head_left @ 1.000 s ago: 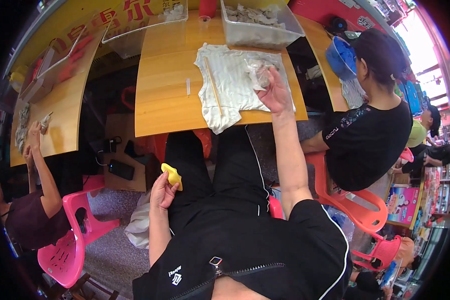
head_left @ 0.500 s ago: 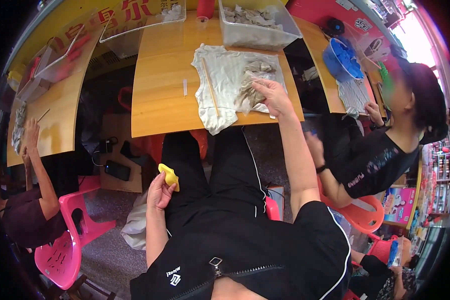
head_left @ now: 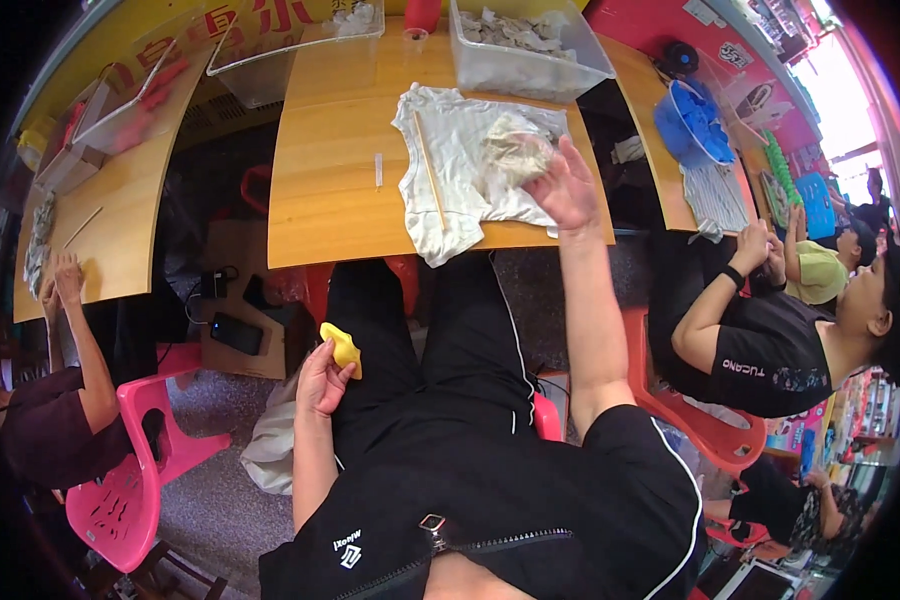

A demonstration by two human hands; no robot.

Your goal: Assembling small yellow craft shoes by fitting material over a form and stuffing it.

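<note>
My left hand (head_left: 322, 382) is closed by my thigh, pinching a small, smooth yellow piece (head_left: 341, 346) with a flared edge; its exact kind does not show. My right hand (head_left: 571, 190) is over the table's front right part, fingers apart and palm showing, with nothing gripped. Beside its fingertips lies a crumpled beige bundle (head_left: 515, 150) in clear plastic. The bundle rests on a spread white garment-like cloth (head_left: 444, 135). A thin wooden stick (head_left: 429, 170) lies lengthwise on the cloth. To its left, a small clear tube (head_left: 378, 170) lies on the wood.
Behind the cloth stands a clear bin (head_left: 530, 75) of crumpled beige pieces. Another clear bin (head_left: 270, 62) sits back left. A blue tub (head_left: 692, 125) is on the right table. People work on both sides. Pink chair (head_left: 140, 470) and orange chair (head_left: 690, 430) flank me.
My right hand has released the plastic-wrapped beige bundle, which now lies on the cloth, and its fingers have opened. My left hand keeps the yellow piece. The person at right has leaned away.
</note>
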